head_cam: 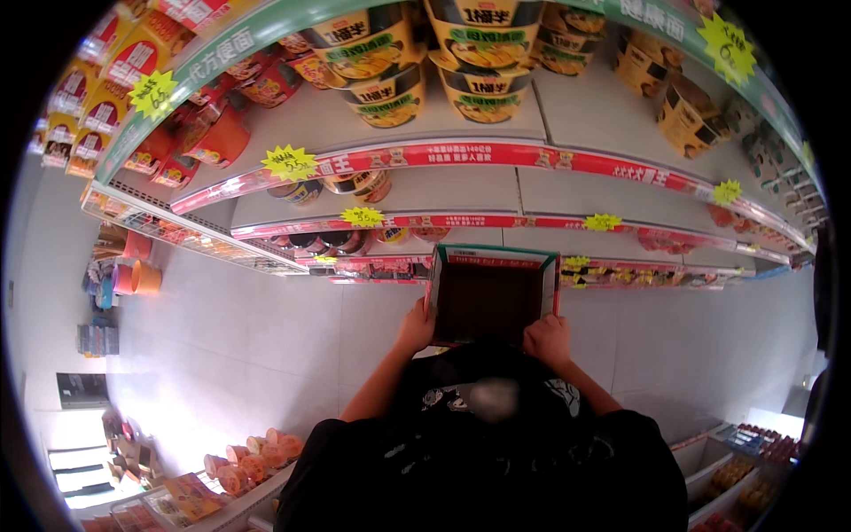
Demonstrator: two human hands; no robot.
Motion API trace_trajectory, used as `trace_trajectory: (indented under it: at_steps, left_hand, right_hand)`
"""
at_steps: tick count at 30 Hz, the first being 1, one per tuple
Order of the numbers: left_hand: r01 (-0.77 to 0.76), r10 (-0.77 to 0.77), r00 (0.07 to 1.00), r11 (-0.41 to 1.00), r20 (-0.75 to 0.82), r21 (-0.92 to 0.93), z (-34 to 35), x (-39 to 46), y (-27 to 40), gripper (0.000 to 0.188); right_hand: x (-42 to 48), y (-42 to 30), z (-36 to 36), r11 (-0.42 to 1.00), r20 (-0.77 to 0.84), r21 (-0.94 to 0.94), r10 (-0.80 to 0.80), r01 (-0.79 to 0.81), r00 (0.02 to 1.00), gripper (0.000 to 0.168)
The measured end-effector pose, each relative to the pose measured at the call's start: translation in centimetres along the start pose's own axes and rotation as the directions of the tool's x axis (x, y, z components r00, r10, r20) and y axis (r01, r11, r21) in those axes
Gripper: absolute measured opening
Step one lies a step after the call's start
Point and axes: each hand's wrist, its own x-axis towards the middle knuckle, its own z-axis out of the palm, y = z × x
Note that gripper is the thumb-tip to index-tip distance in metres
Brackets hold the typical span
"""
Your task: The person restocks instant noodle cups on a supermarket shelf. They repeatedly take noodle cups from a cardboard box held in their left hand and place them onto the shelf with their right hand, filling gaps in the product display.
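Note:
An open-topped cardboard box is held against the front of my body, its inside dark with no contents visible. My left hand grips the box's left side near the bottom corner. On the opposite side, my right hand is closed on the right wall's edge. Beyond the box stand store shelves, where stacked yellow instant noodle bowls sit on an upper shelf. Red noodle bowls lean together at that shelf's left part.
Red price rails edge the shelves ahead. Tilted noodle cups stand at right. Behind me, orange-lidded cups line a low shelf at lower left, and product bins stand at lower right. Colored buckets stand by the far left wall.

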Motion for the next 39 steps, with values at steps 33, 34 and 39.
trace_trajectory:
  at_steps: [33,34,39]
  left_hand:
    - [-0.063,0.072,0.968,0.997,0.241,-0.046,-0.7,2.4,-1.7,0.074]
    - [-0.027,0.044,0.96,0.998,0.276,-0.063,-1.3,2.3,-1.1,0.075]
    - [-0.049,0.083,0.944,0.992,0.319,-0.113,-2.8,3.8,0.1,0.079]
  right_hand:
    - [2.3,-4.5,-2.0,0.983,0.035,-0.117,0.145,-0.14,0.989,0.013]
    - [2.3,-5.0,-1.8,0.981,0.106,-0.11,0.172,-0.16,0.979,0.014]
    - [1.2,-7.2,0.4,0.97,0.152,-0.036,0.244,-0.241,0.958,0.022]
